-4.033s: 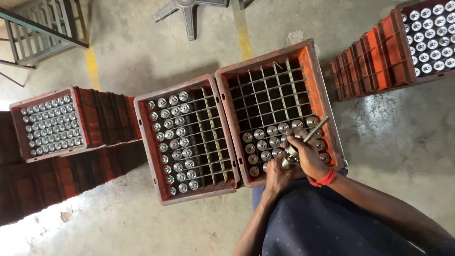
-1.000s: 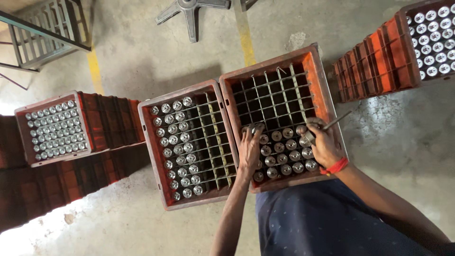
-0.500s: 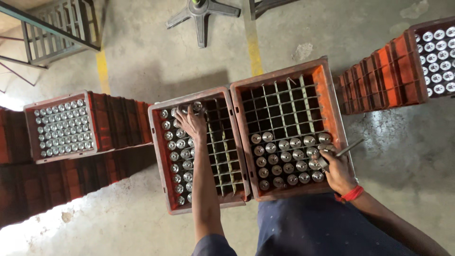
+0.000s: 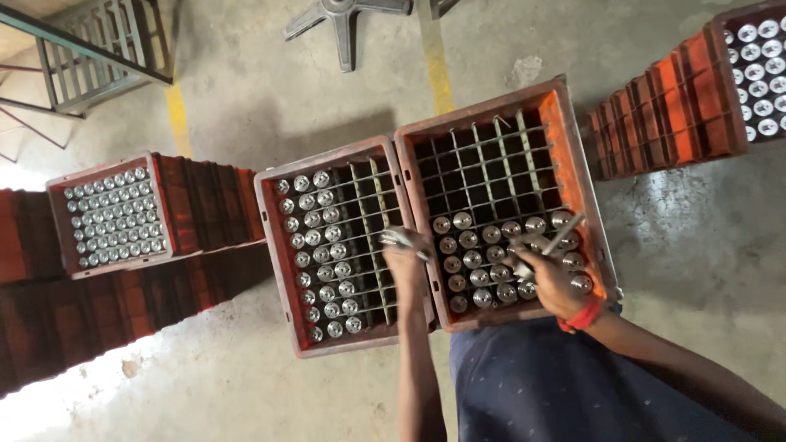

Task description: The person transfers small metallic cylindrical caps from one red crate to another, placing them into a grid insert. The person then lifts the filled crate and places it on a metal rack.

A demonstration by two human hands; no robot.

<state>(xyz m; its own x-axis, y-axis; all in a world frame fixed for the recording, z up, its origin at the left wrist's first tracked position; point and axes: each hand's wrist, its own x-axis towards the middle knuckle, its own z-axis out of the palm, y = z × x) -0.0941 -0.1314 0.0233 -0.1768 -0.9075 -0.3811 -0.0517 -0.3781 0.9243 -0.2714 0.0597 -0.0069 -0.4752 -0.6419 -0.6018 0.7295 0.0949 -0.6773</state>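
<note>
The left hand [image 4: 407,260] is gripping capped bottles [image 4: 399,237] over the left crate [image 4: 270,245]. The right hand [image 4: 550,282] is closing its fingers around a thin metal tool [image 4: 562,236] above the right crate's [image 4: 583,172] near rows.

Upper left of frame: metal rack [image 4: 98,49]. Top centre: chair base [image 4: 348,20]. Concrete floor [image 4: 704,237] carries a yellow line [image 4: 434,57].
</note>
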